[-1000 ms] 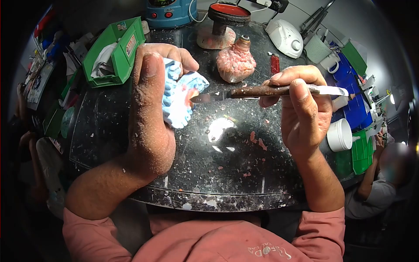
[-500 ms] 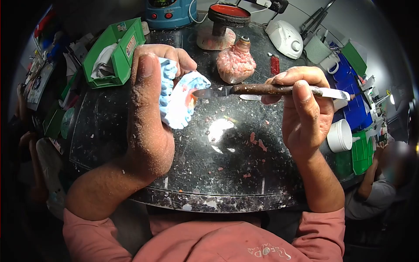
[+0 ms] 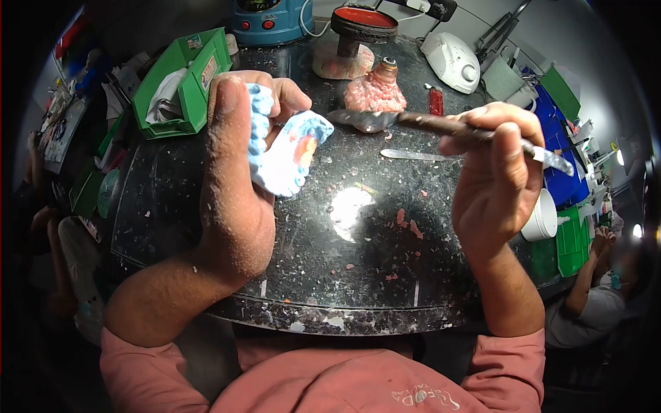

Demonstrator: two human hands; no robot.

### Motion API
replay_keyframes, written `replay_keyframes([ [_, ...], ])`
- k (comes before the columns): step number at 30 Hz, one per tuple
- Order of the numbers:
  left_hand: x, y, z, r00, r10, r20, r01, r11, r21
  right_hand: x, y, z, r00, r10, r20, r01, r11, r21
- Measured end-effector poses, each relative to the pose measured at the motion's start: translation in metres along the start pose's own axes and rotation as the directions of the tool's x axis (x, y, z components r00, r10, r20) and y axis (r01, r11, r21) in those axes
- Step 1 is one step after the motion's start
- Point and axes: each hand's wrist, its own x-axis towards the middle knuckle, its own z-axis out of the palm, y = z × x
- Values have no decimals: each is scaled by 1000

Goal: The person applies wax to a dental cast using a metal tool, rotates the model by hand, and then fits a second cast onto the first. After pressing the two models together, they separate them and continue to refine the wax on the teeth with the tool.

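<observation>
My left hand [image 3: 237, 158], dusted with pale powder, holds up a blue-and-white dental cast [image 3: 279, 165] above the table's left half. A patch of pink wax [image 3: 303, 148] shows on the cast's right side. In my right hand [image 3: 496, 165] is a wax knife [image 3: 441, 124] with a dark handle, gripped between thumb and fingers. Its blade points left, apart from the cast and just beyond its upper edge, overlapping the wax-crusted burner [image 3: 375, 89] in this view. A flat metal blade [image 3: 413, 155] lies on the table beneath the knife.
Behind the hands stand a pan of red wax [image 3: 365, 16] on a post and a blue machine [image 3: 270, 24]. A green bin [image 3: 196, 89] is at left; a white device [image 3: 451, 62], red lighter [image 3: 436, 101] and white tub [image 3: 542, 215] at right. Another person [image 3: 592, 303] sits far right.
The knife has come off the wax on the cast and moved up, its blade tip shifting right toward the burner. My right hand has moved slightly right; my left hand stays nearly still.
</observation>
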Motion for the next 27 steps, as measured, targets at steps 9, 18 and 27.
replay_keyframes([
  [9,1,2,0,956,-286,-66,240,890,-388,21,9,-40,613,779,130,-294,378,-878],
  [18,1,5,1,960,-260,-102,206,905,-372,14,16,-44,498,862,100,-135,191,-972],
  [27,-1,8,1,987,-162,-16,137,883,-448,5,12,-16,936,194,293,77,700,-710],
])
